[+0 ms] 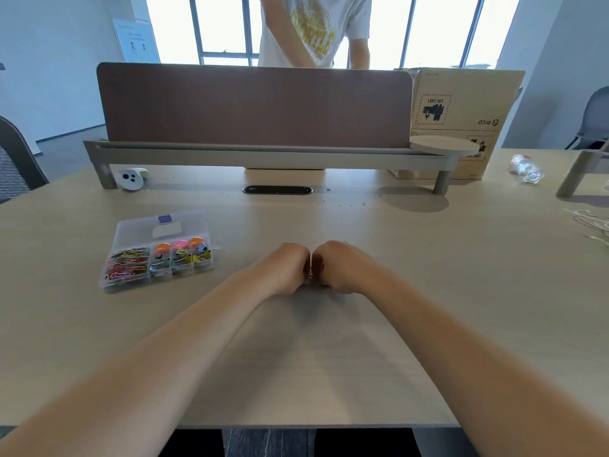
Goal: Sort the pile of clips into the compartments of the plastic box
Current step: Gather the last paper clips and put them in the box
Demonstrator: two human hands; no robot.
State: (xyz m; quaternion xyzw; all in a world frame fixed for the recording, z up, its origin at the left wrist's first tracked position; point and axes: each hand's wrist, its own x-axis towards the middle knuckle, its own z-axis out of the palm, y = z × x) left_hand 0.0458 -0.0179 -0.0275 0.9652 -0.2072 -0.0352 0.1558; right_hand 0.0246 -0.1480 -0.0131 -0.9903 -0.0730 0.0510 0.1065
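The clear plastic box (131,230) lies on the table at the left with its lid folded back. Its large left compartment holds colourful paper clips (127,267). The smaller compartments hold binder clips (184,255) and round orange and pink pieces. My left hand (286,268) and my right hand (339,267) rest on the table right of the box, curled into fists with the knuckles touching. A small metallic clip (309,276) shows in the gap between them; whatever else they hold is hidden. No loose pile of clips is visible.
A brown desk divider (257,103) on a grey shelf runs across the back, with a person standing behind it. A cardboard box (461,103) stands at the back right. A white round device (130,179), a crumpled cup (524,166) and white cords (590,222) lie on the table.
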